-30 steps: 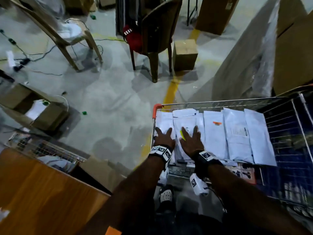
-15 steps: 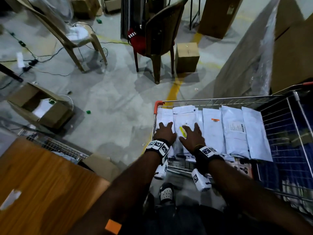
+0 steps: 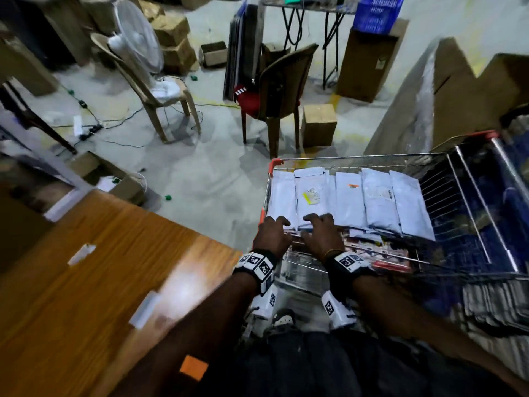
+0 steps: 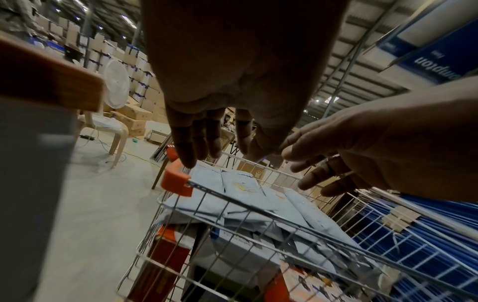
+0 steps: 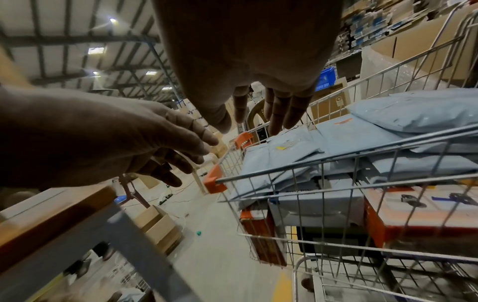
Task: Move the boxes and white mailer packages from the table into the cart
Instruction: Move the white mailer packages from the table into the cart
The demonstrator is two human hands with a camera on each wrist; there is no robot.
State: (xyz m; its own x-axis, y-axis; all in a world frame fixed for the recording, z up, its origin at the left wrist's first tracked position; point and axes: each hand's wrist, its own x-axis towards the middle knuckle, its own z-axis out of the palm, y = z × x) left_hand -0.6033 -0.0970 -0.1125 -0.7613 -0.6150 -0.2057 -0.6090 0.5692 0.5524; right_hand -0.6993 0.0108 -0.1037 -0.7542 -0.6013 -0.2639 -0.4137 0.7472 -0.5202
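Head view: left hand and right hand hover with fingers loosely spread at the cart's near edge, gripping nothing; fingertip contact with the white mailers is hard to tell. Table sits just left, open floor beyond.

Left wrist: mailers lie on top of boxes.

Right wrist: same pile behind the wire wall.
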